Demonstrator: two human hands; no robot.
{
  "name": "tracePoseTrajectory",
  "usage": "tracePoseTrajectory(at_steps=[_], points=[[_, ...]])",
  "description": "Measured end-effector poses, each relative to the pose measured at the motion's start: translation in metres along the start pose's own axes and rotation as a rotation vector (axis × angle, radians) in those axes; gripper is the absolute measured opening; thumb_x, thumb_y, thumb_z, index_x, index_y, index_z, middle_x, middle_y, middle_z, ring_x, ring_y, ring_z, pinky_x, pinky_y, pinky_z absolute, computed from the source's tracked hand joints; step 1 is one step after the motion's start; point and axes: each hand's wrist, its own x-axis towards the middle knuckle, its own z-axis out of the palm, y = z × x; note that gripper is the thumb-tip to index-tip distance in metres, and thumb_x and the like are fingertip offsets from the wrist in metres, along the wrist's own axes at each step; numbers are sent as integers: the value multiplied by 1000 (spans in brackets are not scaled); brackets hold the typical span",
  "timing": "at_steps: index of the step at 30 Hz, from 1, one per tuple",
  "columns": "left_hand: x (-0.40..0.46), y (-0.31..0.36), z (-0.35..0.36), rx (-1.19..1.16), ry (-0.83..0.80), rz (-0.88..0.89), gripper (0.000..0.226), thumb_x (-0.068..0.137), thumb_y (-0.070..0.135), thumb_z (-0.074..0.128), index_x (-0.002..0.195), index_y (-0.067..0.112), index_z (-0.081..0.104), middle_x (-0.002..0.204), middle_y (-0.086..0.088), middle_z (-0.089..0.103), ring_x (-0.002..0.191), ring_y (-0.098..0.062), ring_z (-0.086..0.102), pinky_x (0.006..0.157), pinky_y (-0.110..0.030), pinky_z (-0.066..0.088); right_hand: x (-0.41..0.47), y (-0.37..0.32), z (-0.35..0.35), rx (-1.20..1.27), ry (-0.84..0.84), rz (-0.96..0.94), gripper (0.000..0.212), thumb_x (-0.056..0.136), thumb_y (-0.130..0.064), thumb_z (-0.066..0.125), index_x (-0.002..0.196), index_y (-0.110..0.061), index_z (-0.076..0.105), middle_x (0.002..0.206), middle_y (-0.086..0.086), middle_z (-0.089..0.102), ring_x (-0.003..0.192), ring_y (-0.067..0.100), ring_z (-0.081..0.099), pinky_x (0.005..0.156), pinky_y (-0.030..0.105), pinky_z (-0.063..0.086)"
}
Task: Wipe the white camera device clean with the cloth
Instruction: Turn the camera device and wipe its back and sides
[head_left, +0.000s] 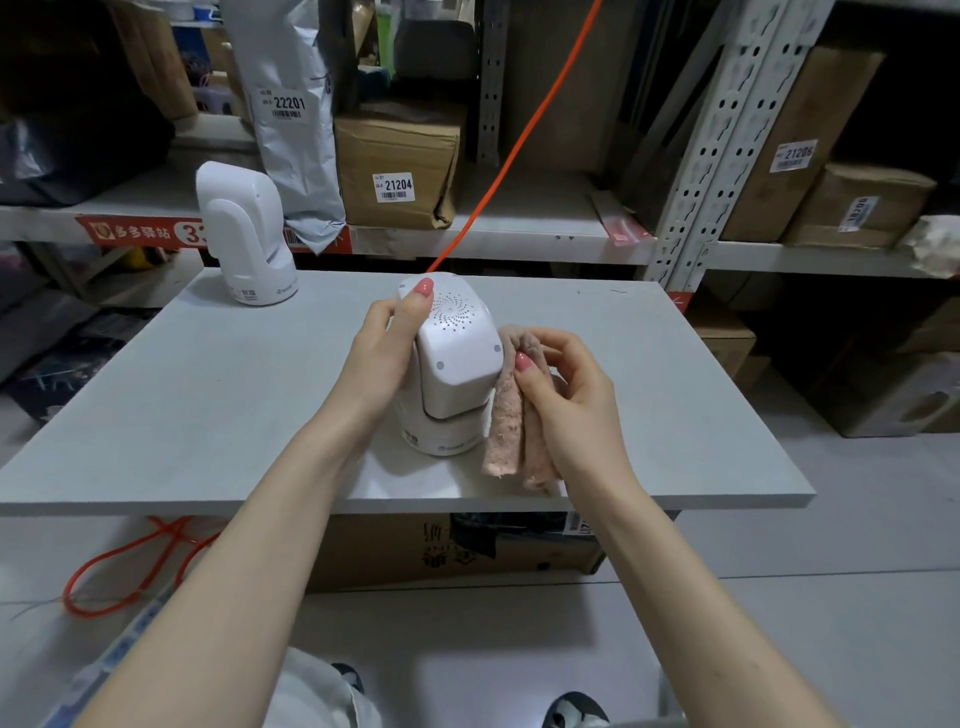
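A white camera device (451, 358) stands upright on the grey table (208, 395), its perforated speaker face turned up toward me. My left hand (382, 353) grips its left side, with the thumb hooked over the top edge. My right hand (563, 400) pinches a folded pinkish-beige cloth (511, 415) and holds it against the device's right side. The cloth hangs down to the tabletop beside the device's base.
A second white camera device (244, 234) stands at the table's far left corner. Metal shelving (519, 236) with labelled cardboard boxes (397, 166) runs behind the table. An orange cable (519, 140) slants down behind the device and loops on the floor (130, 566). A cardboard box (447, 551) sits under the table.
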Motion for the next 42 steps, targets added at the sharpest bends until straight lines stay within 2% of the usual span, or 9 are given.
tracePoseTrajectory(at_steps=[5, 11, 15, 23, 26, 28, 34, 38, 42], points=[[0, 1, 0, 4, 1, -12, 42, 94, 57, 38, 113, 22, 50, 102, 14, 54, 88, 2, 49, 70, -18, 33, -7, 12, -5, -170, -57, 73, 14, 93, -14, 60, 95, -27, 66, 100, -8, 68, 101, 18, 63, 90, 35, 53], [0, 3, -5, -27, -46, -43, 35, 94, 56, 38, 106, 24, 45, 110, 4, 48, 81, -4, 47, 64, -21, 32, -2, -7, -2, -35, 11, -11, 15, 93, -15, 61, 101, -26, 66, 104, -4, 69, 98, 11, 66, 82, 24, 56], [1, 4, -6, -42, -62, -53, 26, 95, 55, 39, 92, 30, 44, 97, 10, 49, 79, -1, 47, 63, -21, 32, -3, -6, 3, -9, 39, -4, 17, 93, -14, 59, 102, -26, 66, 105, -5, 69, 99, 10, 66, 83, 23, 55], [2, 4, -5, -109, -6, -115, 45, 88, 57, 52, 116, 21, 49, 101, 12, 55, 89, -3, 51, 65, -22, 32, -8, -7, 1, -260, 75, -21, 16, 94, -14, 59, 100, -27, 67, 100, -8, 68, 92, 4, 62, 73, 7, 48], [1, 6, -3, -119, 34, -111, 56, 81, 61, 60, 116, 18, 52, 109, 5, 59, 96, -9, 54, 62, -25, 31, -10, -20, 8, -250, 157, -175, 18, 92, -13, 60, 103, -26, 67, 103, -3, 67, 99, 4, 61, 83, 12, 48], [0, 5, 1, -95, 75, -76, 50, 82, 56, 62, 109, 16, 51, 98, 7, 57, 89, -7, 53, 63, -23, 32, -12, -26, 13, -337, 159, -340, 22, 90, -8, 62, 103, -24, 68, 102, 0, 64, 98, 3, 59, 84, 12, 45], [-5, 9, 5, -26, 119, -28, 54, 80, 54, 67, 112, 17, 44, 98, 5, 60, 94, -8, 61, 76, -27, 45, -19, -14, 31, -755, 223, -762, 18, 91, -22, 62, 104, -13, 72, 99, 6, 63, 93, 25, 58, 63, 36, 52], [-6, 7, 2, -30, 102, -27, 62, 73, 62, 68, 111, 20, 43, 96, 3, 65, 91, -10, 65, 85, -33, 50, -21, -8, 33, -869, 255, -953, 12, 92, -17, 63, 94, -15, 75, 102, -1, 55, 93, 23, 54, 61, 32, 53], [-9, 6, 1, -1, 111, -15, 60, 76, 62, 66, 111, 19, 43, 96, 2, 62, 89, -13, 60, 74, -31, 45, -25, 7, 31, -1039, 238, -1121, 9, 87, -6, 68, 89, -13, 74, 103, -1, 52, 92, 21, 50, 60, 31, 49]])
